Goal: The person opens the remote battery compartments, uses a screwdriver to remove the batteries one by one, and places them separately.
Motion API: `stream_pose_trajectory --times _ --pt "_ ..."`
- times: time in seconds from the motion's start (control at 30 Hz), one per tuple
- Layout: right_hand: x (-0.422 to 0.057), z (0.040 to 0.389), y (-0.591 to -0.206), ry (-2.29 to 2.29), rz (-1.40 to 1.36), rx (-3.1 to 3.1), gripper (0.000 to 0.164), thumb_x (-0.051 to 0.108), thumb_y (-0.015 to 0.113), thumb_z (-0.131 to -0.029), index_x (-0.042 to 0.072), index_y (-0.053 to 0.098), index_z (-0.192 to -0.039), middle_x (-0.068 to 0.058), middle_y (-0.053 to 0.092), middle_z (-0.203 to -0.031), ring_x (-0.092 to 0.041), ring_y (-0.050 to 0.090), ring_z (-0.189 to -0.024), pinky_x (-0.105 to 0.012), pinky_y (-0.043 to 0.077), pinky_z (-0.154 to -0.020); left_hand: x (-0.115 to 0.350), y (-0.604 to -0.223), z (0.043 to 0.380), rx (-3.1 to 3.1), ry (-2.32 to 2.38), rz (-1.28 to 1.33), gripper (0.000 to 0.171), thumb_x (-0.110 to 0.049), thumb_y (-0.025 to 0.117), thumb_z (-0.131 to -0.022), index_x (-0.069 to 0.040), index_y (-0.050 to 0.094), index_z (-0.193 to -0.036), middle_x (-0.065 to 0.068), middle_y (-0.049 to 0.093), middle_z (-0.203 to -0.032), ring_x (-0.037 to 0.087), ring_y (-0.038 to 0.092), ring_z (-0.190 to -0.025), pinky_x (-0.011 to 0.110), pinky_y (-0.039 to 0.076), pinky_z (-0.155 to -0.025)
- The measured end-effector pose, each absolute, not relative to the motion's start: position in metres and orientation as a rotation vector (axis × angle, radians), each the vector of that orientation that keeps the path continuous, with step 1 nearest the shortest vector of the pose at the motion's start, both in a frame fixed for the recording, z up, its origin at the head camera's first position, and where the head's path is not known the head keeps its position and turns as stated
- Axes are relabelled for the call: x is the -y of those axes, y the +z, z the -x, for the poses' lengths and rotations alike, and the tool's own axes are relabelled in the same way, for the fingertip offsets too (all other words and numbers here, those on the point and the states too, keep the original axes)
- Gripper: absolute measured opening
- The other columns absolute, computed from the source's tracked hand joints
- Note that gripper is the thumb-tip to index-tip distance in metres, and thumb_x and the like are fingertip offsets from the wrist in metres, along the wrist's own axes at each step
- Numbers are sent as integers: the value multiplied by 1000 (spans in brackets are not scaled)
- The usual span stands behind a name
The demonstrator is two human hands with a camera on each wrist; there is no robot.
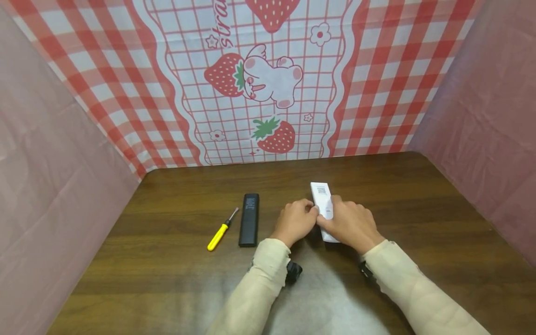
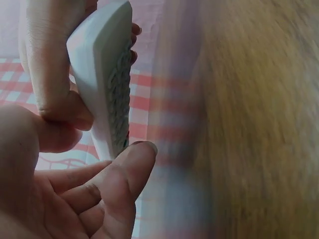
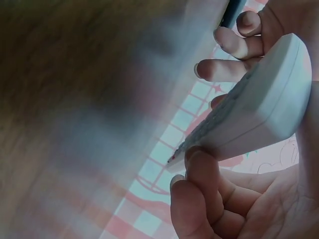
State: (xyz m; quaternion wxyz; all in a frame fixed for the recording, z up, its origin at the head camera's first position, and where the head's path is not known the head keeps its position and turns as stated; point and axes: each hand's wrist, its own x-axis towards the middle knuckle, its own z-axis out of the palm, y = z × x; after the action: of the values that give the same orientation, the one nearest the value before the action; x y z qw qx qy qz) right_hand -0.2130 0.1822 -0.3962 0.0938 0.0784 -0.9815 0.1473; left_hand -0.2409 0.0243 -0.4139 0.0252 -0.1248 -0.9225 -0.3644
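Fingers of the left hand [image 1: 294, 221] pinch one long edge and those of the right hand [image 1: 353, 223] curl round the other, so uneven thumb pressure could tip the white remote [image 1: 323, 200], held buttons-down above the tabletop [image 1: 167, 274], loose.

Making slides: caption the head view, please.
Left grip and right grip on a white remote, with a black device and yellow screwdriver nearby.

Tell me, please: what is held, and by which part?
White remote: right hand grips its right long edge; left hand is at the left edge, grip unclear.
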Motion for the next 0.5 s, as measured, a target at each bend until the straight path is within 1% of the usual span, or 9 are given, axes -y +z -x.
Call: stream_pose_trajectory --times 0.07,0.13,0.2,0.27,0.3,0.37,0.5 --pt "-183 213 -396 438 -226 2894 56 49 66 -87 -3 60 -108 -10 59 -70 -24 50 -51 -39 40 -45 -26 -414 241 2845 -1180 385 37 -37 55 -99 -12 72 -120 2 73 -109 23 67 -100 40 51 -84" --pt "-184 213 -395 440 -222 2884 55 49 66 -87 -2 60 -106 -11 60 -70 -24 51 -52 -40 40 -45 -27 -413 242 2834 -1254 380 40 -37 55 -100 -8 70 -123 2 73 -100 20 68 -93 37 51 -81" --pt "-184 213 -394 441 -223 2875 53 48 66 -87 -1 60 -105 -10 60 -69 -25 52 -52 -41 40 -45 -29 -414 242 2804 -1422 375 41 -36 55 -100 -5 69 -123 2 73 -88 18 69 -80 35 54 -73" --pt "-185 213 -392 443 -224 2866 52 48 67 -86 -1 60 -104 -10 60 -69 -25 52 -52 -41 40 -45 -31 -415 242 2744 -1650 363 40 -33 56 -100 -2 67 -123 2 69 -76 16 67 -66 33 55 -62" --pt "-185 212 -391 447 -223 2864 53 48 67 -86 -1 61 -105 -10 60 -70 -25 52 -52 -41 40 -45 -32 -415 242 2705 -1770 352 40 -31 56 -100 0 66 -123 2 68 -73 16 66 -61 32 55 -58" --pt "-186 212 -389 455 -221 2860 54 47 67 -86 -2 61 -108 -10 61 -71 -24 52 -52 -40 40 -44 -34 -418 242 2612 -2007 322 38 -28 57 -100 2 65 -123 4 67 -70 17 65 -55 33 55 -52" --pt "-186 211 -387 472 -221 2863 54 46 67 -85 -1 61 -111 -10 62 -73 -23 52 -52 -39 39 -45 -37 -421 242 2498 -2205 268 38 -25 58 -100 4 65 -124 7 68 -74 18 65 -57 33 56 -54"
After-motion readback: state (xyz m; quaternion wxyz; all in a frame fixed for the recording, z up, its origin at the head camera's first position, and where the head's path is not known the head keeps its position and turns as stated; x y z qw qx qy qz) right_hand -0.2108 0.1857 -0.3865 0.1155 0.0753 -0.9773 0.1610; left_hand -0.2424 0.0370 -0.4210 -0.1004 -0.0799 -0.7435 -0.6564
